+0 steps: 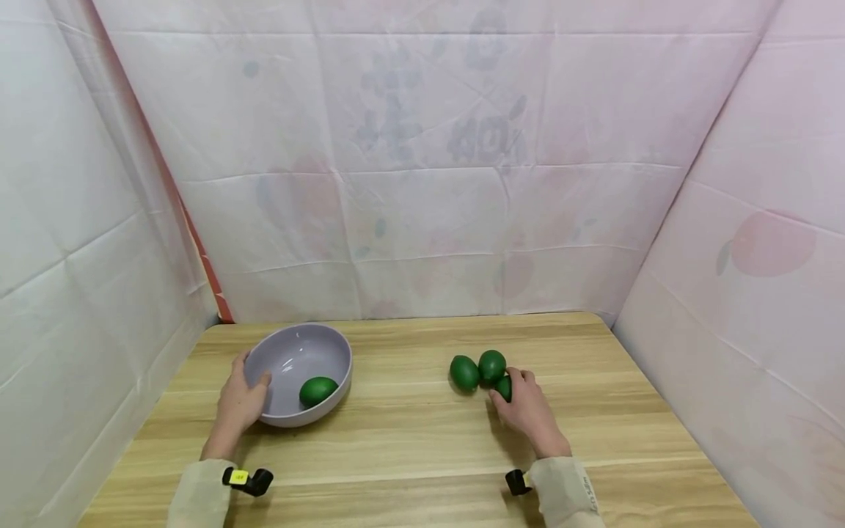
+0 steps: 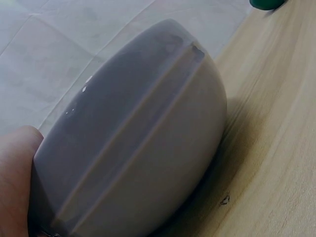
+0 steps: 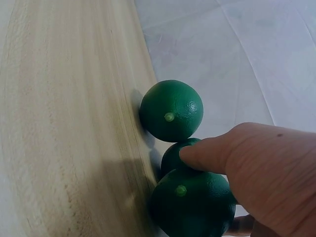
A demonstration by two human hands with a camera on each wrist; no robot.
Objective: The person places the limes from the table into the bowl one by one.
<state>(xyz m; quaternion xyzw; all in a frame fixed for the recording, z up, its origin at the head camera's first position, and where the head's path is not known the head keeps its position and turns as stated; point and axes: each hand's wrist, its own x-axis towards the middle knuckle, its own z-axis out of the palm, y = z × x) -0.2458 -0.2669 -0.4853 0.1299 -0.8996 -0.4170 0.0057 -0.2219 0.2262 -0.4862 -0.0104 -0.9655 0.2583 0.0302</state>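
Observation:
At the table's left, a grey-purple bowl (image 1: 300,352) has one green lime (image 1: 318,392) inside. My left hand (image 1: 240,396) grips its left rim, thumb over the inner side and fingers outside. In the left wrist view the bowl's outer wall (image 2: 143,133) fills the middle. On the right, my right hand (image 1: 524,411) holds a lime (image 3: 192,202) between thumb and fingers, right at the table top. Two more limes, one at left (image 1: 465,373) and one behind (image 1: 492,366), sit close against it.
The wood-grain table (image 1: 396,455) is enclosed by pale printed cloth at the back (image 1: 422,220) and both sides. A black wrist camera (image 1: 251,480) sits on the left sleeve, another (image 1: 518,482) on the right.

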